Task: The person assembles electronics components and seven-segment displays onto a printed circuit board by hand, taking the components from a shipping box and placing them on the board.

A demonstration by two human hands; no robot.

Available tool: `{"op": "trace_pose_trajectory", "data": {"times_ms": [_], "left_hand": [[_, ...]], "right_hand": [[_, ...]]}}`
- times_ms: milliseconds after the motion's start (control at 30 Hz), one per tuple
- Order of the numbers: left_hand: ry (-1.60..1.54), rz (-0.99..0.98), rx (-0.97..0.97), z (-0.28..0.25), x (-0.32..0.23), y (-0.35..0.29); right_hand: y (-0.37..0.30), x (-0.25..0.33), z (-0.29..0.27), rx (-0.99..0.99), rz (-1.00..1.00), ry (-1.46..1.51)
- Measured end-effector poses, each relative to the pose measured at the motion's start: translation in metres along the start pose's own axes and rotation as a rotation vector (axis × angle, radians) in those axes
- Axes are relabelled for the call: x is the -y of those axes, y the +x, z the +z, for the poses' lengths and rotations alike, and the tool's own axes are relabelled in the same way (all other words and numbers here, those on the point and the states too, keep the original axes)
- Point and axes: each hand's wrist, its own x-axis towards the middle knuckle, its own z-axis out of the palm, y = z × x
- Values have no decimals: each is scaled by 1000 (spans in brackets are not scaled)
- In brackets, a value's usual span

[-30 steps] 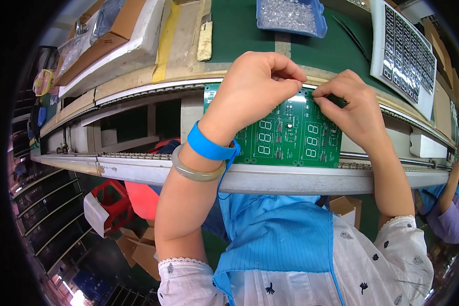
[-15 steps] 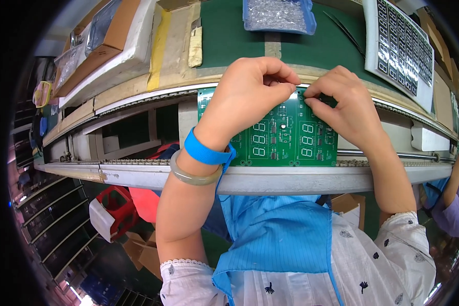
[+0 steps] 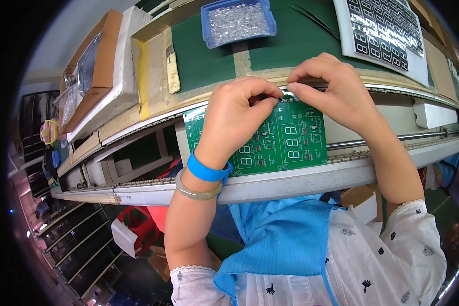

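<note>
A green circuit board panel (image 3: 307,155) lies across the rails in front of me, printed with white outlines of digit displays and carrying a few small dark parts. My left hand (image 3: 229,109) reaches over its left half, with thumb and forefinger pinched at the far edge. Whatever sits between those fingertips is too small to make out. My right hand (image 3: 336,89) is at the same far edge, just right of the left fingertips. Its thumb and forefinger are drawn close together, and anything in them is hidden. Small parts (image 3: 289,96) show on the board below the fingertips.
Beyond the rail, a blue bin (image 3: 205,30) holds many small clear parts. Tweezers (image 3: 315,22) lie right of it, beside a white foam tray (image 3: 415,66) with rows of digit displays. A tape-wrapped knife (image 3: 173,71) and an open carton (image 3: 104,66) are on the left.
The view has shifted and tilted, so the board and bin appear further left. My hands remain at the board's far edge, and my right fingertips have risen slightly off the board.
</note>
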Motion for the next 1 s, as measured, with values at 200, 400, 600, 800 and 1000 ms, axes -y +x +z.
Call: {"op": "trace_pose_trajectory", "data": {"times_ms": [200,400,600,800,1000], "left_hand": [[47,34,-10,2,-4,0],[39,18,-23,3,-5,-1],[65,61,-21,3,-5,-1],[122,225,-39,6,-2,-2],[161,196,-46,3,-8,-1]], "right_hand": [[-1,-3,0,-9,-23,9],[-1,-2,-1,-16,-46,-13],[-1,-3,-1,-16,-66,-22],[1,-1,0,-9,-68,-11],[5,1,-5,-62,-15,70]]}}
